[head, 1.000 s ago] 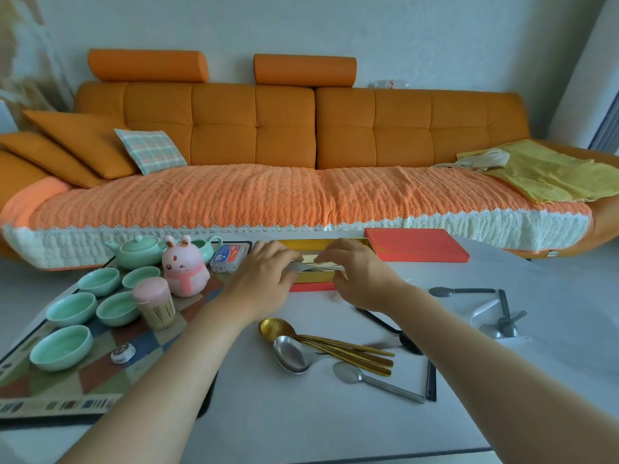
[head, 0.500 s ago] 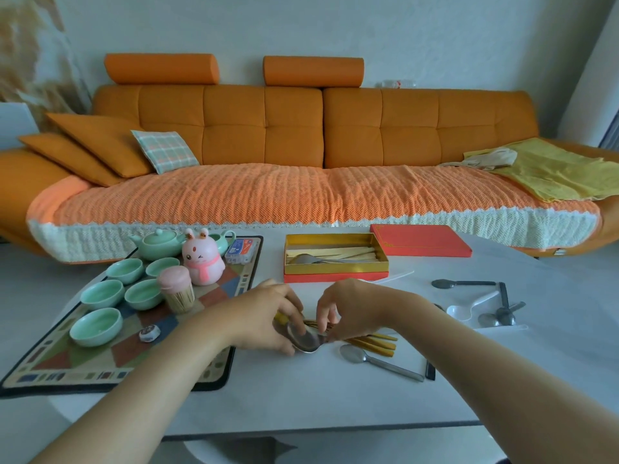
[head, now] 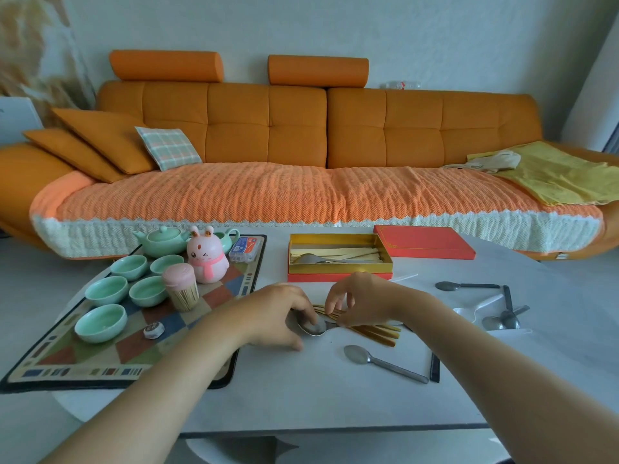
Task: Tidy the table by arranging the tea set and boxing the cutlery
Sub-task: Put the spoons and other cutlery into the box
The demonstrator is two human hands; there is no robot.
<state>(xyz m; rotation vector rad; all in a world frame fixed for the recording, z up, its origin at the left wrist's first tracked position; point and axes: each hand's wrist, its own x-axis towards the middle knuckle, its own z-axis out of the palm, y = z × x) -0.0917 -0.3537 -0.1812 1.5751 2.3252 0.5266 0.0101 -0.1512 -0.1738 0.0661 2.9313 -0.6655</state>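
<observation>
Both hands work at the middle of the white table: the left hand curls over the bowl of a steel spoon, fingers touching it, and the right hand pinches down at the same spoon's neck where it lies across the gold cutlery, so both seem to be grasping that spoon, though the fingers hide the actual contact. How many gold pieces there are cannot be counted; the hands cover their heads and only a few handles fan out to the right. One more steel spoon lies alone just in front, with a dark stick beside its handle, partly behind the right forearm. The open box behind the hands holds one spoon plus pale strips; its red lid lies to the right. Far right sit about four more utensils, crossed and hard to separate. On the mat at left stand five green cups, a teapot, a pitcher mostly hidden behind a pink rabbit, a toothpick jar, a blue packet and a small round disc
</observation>
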